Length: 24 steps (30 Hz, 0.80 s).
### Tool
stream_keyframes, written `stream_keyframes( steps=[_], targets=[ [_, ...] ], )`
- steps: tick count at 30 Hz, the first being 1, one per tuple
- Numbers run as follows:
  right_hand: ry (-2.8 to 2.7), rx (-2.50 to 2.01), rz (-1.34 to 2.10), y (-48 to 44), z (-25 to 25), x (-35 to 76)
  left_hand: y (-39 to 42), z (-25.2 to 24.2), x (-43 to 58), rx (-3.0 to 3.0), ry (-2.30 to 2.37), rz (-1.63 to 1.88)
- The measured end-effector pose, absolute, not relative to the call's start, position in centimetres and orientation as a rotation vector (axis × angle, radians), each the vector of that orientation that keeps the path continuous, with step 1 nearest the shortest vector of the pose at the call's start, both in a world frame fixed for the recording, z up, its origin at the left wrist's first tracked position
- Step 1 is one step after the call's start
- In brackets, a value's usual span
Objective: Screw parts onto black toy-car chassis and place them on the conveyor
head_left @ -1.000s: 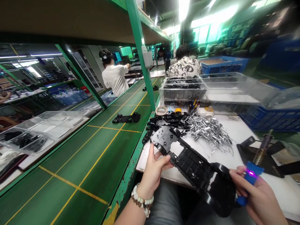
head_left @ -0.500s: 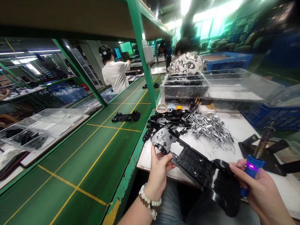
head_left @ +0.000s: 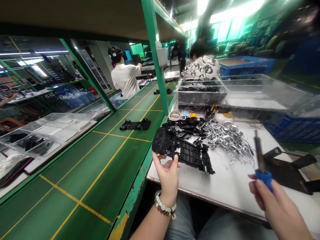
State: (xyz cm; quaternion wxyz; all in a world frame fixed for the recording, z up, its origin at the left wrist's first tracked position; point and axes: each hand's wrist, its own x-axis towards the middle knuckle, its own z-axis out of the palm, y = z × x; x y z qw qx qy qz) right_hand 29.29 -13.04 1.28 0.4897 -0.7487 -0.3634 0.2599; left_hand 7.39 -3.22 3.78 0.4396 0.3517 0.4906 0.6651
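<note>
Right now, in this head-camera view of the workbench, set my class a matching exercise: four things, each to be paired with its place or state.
Things:
1. Black moulded plastic frame
2. Pile of bent silver metal clips
3. Blue-handled soldering iron
4. Round-beaded bracelet

Places or states:
A. Held tip-up in the right hand
B. Worn on the left wrist
C. Gripped in the left hand
D. Lying loose on the white bench top

Right pairs: 1-C, 2-D, 3-A, 4-B.
</note>
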Motion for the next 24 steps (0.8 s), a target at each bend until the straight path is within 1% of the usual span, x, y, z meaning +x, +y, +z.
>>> stream_keyframes(
  steps=[4, 9, 13, 20, 24],
  targets=[
    [-1.27, -1.809, 0.775, -15.0, -0.2, 24.9, -2.7, 4.2, 7.2, 0.914, 1.253, 1.71],
    [-1.572, -1.836, 0.776, -14.7, -1.5, 22.0, -2.4, 4.2, 7.2, 1.019, 1.296, 1.729],
    [-1.652, -1.843, 0.825, -13.9, -1.1, 21.5, -2.4, 3.7, 7.3, 1.12, 1.315, 1.707],
    [-1.622, -1.879, 0.925, -13.5, -0.6, 21.0, -2.4, 3.2, 7.4, 1.155, 1.325, 1.679],
    [-1.63, -1.86, 0.904, -13.6, -0.6, 20.8, -2.5, 3.3, 7.6, 1.147, 1.348, 1.682]
  ],
)
